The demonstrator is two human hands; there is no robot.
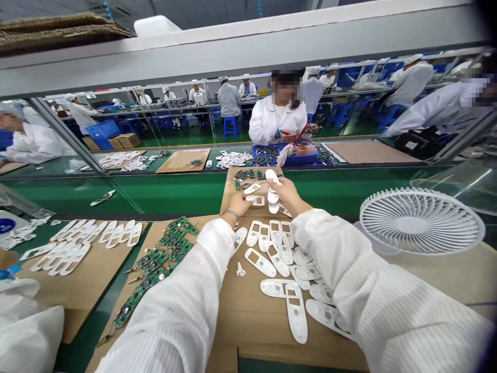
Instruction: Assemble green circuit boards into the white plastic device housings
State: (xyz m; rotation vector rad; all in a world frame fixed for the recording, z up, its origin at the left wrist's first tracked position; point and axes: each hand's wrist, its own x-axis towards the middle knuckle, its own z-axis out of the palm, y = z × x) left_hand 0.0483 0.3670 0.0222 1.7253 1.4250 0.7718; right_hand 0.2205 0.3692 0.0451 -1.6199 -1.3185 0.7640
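Both my arms reach forward over a cardboard sheet to a smaller cardboard piece by the green belt. My left hand is closed at the fingertips on the end of a white plastic housing with a rectangular window. Gripped in my right hand are several white plastic housings, roughly in a column; the fingers partly hide them. Right beside my left hand lies another white housing, and green circuit boards sit just beyond. Many loose white housings spread below my hands.
Green circuit boards with wires lie left of my left sleeve. A small white part is mid-sheet. At right stands a white fan. A neighbour's sleeve is at left; a co-worker sits across the belt.
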